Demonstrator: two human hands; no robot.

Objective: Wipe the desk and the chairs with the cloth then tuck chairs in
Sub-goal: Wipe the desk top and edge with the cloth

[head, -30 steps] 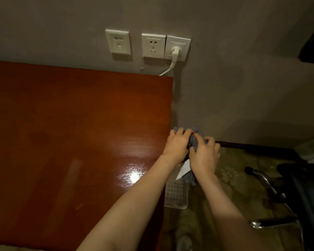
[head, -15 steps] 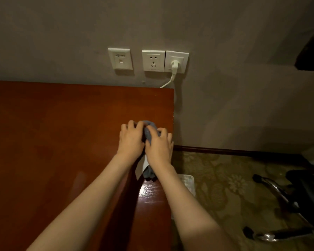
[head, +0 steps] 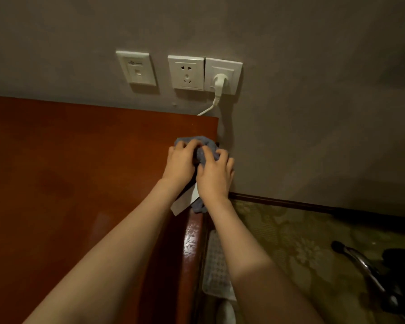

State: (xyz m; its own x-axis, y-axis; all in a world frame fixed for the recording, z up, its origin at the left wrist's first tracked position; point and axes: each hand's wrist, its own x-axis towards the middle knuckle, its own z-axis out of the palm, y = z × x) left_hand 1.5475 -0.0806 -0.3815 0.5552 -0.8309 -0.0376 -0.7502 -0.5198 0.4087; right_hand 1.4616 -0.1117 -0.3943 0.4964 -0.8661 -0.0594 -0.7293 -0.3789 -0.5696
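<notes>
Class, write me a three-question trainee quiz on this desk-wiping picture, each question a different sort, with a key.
1. True or false: the left hand and the right hand both hold the blue cloth on the desk.
2. The cloth lies near the desk's: A far right corner, B near left corner, C middle.
3. Fill in: the white plug sits in the ___ of three wall plates.
Key: 1 true; 2 A; 3 rightmost.

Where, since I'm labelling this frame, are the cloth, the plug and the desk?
cloth [head: 207, 146], head view, bunched blue upper fold
plug [head: 220, 81], head view, white body
desk [head: 80, 171], head view, bare top
</notes>
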